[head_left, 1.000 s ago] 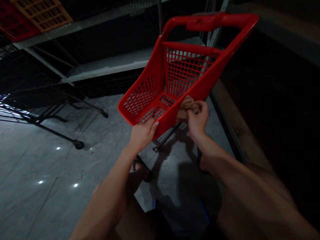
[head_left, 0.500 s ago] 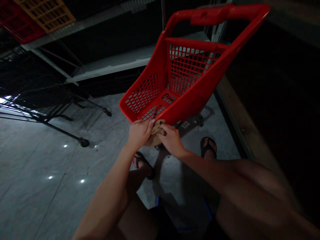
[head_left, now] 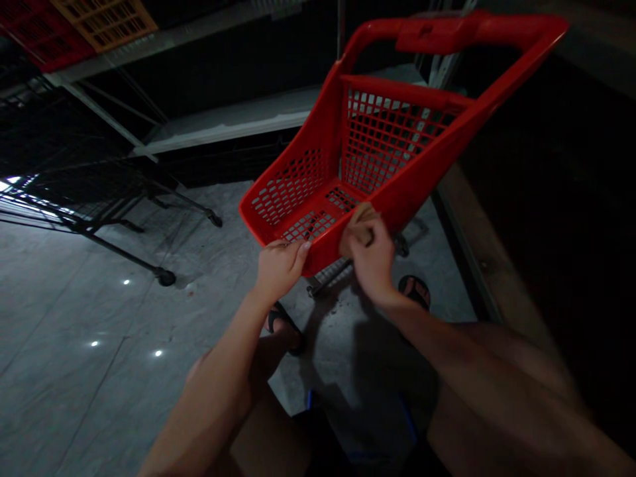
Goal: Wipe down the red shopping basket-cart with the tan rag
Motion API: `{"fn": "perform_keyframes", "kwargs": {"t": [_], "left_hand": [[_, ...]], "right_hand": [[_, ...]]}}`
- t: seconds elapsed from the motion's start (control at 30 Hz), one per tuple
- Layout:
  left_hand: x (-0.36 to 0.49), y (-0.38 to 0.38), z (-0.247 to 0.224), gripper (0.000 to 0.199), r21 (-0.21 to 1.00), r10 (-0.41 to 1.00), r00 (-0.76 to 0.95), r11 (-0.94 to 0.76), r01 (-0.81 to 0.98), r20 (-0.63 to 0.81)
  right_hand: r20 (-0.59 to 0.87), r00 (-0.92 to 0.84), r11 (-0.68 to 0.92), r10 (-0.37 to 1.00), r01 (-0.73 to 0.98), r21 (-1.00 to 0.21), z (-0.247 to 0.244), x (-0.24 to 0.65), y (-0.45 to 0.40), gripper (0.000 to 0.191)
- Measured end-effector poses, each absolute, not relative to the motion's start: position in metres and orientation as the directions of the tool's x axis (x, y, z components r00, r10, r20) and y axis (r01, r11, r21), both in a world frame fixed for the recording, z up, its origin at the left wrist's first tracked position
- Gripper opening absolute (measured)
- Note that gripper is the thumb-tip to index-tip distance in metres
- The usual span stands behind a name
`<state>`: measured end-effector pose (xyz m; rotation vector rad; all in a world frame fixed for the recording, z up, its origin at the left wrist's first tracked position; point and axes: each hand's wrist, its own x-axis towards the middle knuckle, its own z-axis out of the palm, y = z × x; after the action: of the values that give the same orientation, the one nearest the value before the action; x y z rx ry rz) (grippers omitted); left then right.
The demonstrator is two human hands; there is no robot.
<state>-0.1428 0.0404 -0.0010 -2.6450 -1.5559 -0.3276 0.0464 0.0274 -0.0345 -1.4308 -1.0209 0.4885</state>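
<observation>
A red plastic shopping basket with mesh walls and a long handle is tilted up in front of me. My left hand grips its near rim. My right hand is pressing a crumpled tan cloth against the rim further right. The fingers partly hide the cloth. The basket's inside shows no contents, and its underside is hidden.
A dark wheeled frame lies beneath the basket. Wire carts with casters stand to the left on a polished grey floor. Red and yellow crates sit high at the upper left. A dark shelf unit runs along the right.
My right hand and the cloth have moved right and up along the rim, away from my left hand. The basket has shifted slightly right in view.
</observation>
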Motion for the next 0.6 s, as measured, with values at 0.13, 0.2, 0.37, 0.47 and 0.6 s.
{"fn": "perform_keyframes", "kwargs": {"t": [0.13, 0.2, 0.37, 0.47, 0.6], "left_hand": [[-0.143, 0.039, 0.000, 0.054, 0.072, 0.848, 0.483, -0.507, 0.859, 0.217], [-0.145, 0.038, 0.000, 0.053, 0.071, 0.833, 0.509, -0.533, 0.843, 0.215], [-0.153, 0.040, -0.004, 0.052, 0.067, 0.787, 0.566, -0.596, 0.800, 0.246], [-0.159, 0.040, -0.007, 0.055, 0.067, 0.770, 0.568, -0.609, 0.790, 0.290], [-0.161, 0.033, -0.008, 0.054, 0.073, 0.751, 0.570, -0.623, 0.779, 0.332]], "right_hand": [[0.072, 0.145, 0.053, 0.987, 0.129, -0.990, -0.042, -0.012, -0.014, 0.012], [0.029, 0.191, 0.018, 0.981, 0.055, -0.998, -0.045, -0.011, -0.014, 0.011], [-0.104, 0.737, 0.045, 0.668, -0.179, -0.983, -0.044, 0.075, 0.041, 0.015], [-0.156, 0.870, 0.052, 0.467, -0.203, -0.978, -0.035, 0.147, 0.087, 0.019], [-0.134, 0.938, 0.085, 0.319, -0.169, -0.982, -0.027, 0.191, 0.119, 0.031]]}}
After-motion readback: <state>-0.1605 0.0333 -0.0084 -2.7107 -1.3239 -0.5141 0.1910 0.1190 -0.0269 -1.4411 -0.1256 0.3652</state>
